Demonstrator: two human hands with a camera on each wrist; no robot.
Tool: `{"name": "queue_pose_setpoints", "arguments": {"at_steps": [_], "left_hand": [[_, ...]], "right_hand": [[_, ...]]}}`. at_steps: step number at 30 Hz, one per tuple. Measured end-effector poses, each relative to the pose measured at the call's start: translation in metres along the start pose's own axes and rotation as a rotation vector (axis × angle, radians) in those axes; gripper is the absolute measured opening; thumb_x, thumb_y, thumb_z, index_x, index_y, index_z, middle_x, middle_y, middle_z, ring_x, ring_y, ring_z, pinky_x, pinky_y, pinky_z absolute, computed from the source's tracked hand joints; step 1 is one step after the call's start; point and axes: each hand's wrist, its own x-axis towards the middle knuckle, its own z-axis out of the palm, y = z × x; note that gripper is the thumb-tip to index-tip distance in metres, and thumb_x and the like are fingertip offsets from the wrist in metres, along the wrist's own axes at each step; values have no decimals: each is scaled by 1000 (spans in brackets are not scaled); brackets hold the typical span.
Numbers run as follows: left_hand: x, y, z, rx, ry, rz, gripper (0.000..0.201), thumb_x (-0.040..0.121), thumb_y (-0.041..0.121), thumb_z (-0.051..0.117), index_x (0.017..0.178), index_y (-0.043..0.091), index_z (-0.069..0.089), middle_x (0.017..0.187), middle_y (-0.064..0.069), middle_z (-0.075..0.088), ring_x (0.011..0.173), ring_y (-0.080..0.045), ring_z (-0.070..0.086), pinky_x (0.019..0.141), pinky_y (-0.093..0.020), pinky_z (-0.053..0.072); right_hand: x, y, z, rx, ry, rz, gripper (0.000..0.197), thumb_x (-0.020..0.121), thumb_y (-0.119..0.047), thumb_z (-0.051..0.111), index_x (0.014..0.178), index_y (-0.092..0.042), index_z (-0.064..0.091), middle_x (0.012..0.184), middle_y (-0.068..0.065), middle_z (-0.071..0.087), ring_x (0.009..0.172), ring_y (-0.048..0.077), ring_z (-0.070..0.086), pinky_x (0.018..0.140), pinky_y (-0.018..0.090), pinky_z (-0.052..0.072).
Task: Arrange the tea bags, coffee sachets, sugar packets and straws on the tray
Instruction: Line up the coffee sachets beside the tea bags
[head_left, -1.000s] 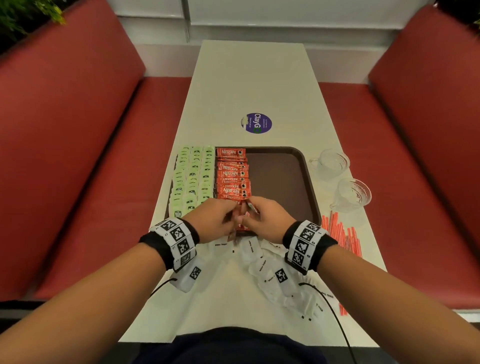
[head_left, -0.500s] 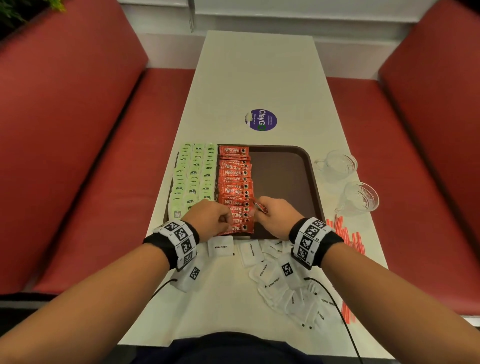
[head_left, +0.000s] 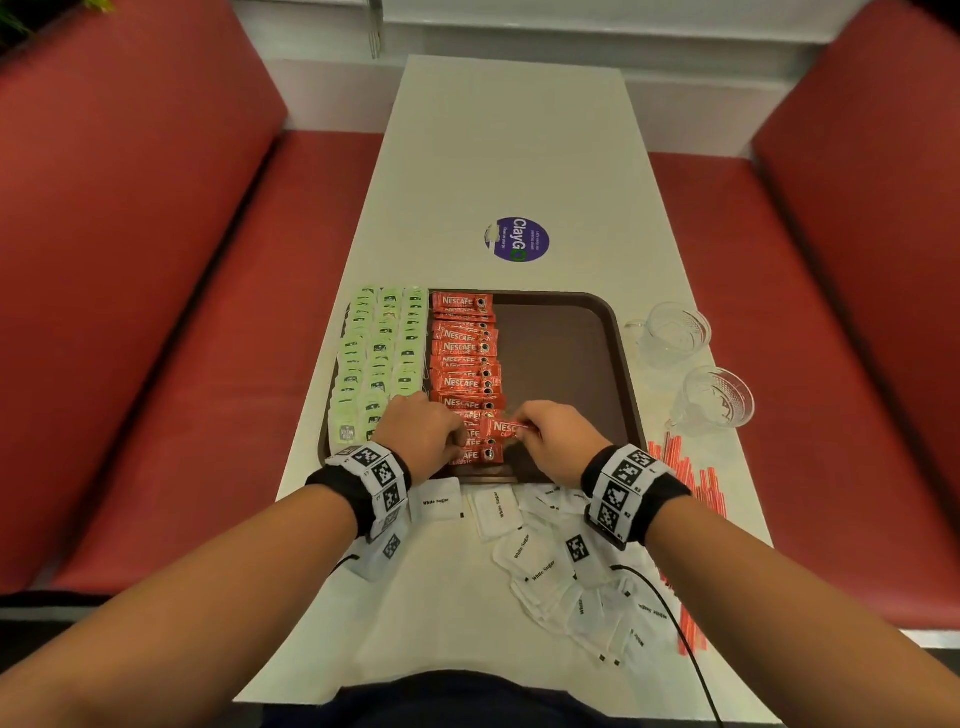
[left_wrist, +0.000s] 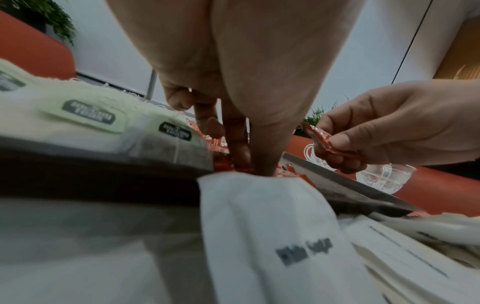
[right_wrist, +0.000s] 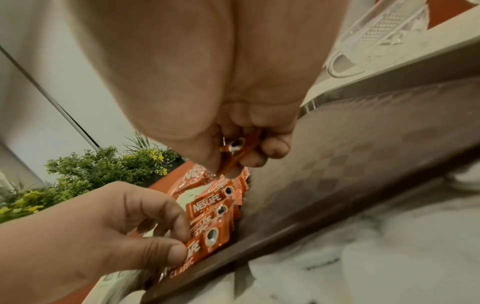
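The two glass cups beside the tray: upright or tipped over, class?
Upright. Both glass cups stand on the table, open rims upward, right of the tray.

Glossy foil coffee sachets (head_left: 465, 358); textured matt plastic tray (head_left: 563, 364).

Both forearms reach forward side by side, each wrist wrapped in a black band with checkered marker tags. The left hand (head_left: 423, 434) lies knuckles up, fingers curled downward with thumb and fingertips pinching. The right hand (head_left: 556, 441) is close beside it, thumb and bent fingers pinched together, knuckles up.
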Motion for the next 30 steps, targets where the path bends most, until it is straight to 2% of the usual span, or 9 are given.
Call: {"name": "queue_pose_setpoints", "arguments": {"at_steps": [6, 11, 15, 17, 19, 22, 25, 27, 30], "left_hand": [[0, 3, -15, -246, 52, 23, 49, 77, 66, 69, 116, 37, 63, 102, 16, 58, 101, -9, 49, 94, -36, 41], [-1, 8, -25, -265, 64, 80, 36, 93, 52, 57, 117, 28, 69, 101, 5, 66, 98, -15, 52, 87, -35, 44], [-6, -6, -18, -319, 37, 118, 26, 92, 50, 61, 103, 30, 74, 89, 13, 62, 90, -12, 52, 83, -36, 46], [-9, -11, -14, -277, -3, 146, 27, 94, 49, 58, 109, 32, 73, 94, 15, 60, 95, -13, 52, 87, -36, 43], [-12, -16, -10, -217, -73, 119, 29, 98, 48, 53, 117, 34, 70, 102, 13, 60, 104, -15, 50, 91, -36, 37], [-17, -23, -3, -176, -129, 80, 26, 99, 45, 52, 119, 39, 68, 110, 14, 62, 107, -16, 47, 94, -40, 35], [-20, -21, 1, -178, -90, 41, 19, 95, 44, 60, 110, 40, 70, 102, 18, 67, 100, -13, 47, 96, -41, 34], [-20, -16, 4, -160, -50, 18, 16, 92, 45, 63, 103, 37, 71, 94, 19, 67, 98, -11, 47, 99, -41, 34], [-19, -11, 8, -99, -34, 0, 17, 91, 49, 62, 99, 36, 70, 96, 18, 67, 99, -13, 47, 96, -40, 35]], "right_hand": [[6, -6, 1, 9, 31, -75, 17, 97, -17, 60, 112, -15, 68, 104, -3, 63, 96, 14, 57, 84, 23, 41], [7, -20, -2, 43, 74, -178, 14, 93, -23, 68, 104, -15, 71, 97, -4, 65, 88, 11, 58, 81, 25, 47], [7, -21, -8, 76, 5, -101, 10, 87, -28, 76, 86, -22, 68, 86, -5, 66, 80, 13, 61, 76, 28, 52], [8, -20, -6, 59, -56, -74, 13, 84, -31, 78, 82, -24, 67, 84, -6, 67, 79, 11, 62, 76, 29, 53], [8, -18, -3, 33, -100, -53, 13, 85, -35, 76, 87, -24, 69, 87, -7, 67, 81, 10, 62, 78, 29, 54], [12, -13, 1, -40, -102, -18, 16, 96, -30, 63, 108, -21, 69, 99, -5, 69, 90, 13, 63, 88, 34, 54], [16, -11, 2, -151, -115, 41, 28, 100, -19, 50, 127, -16, 60, 115, 5, 64, 103, 22, 61, 92, 35, 50], [21, -11, 2, -197, -124, 58, 34, 101, -18, 48, 134, -13, 51, 120, 8, 59, 107, 25, 58, 93, 36, 49], [28, -15, 1, -219, -139, 73, 38, 102, -22, 47, 139, -13, 46, 125, 9, 55, 113, 27, 56, 96, 36, 46]]}}
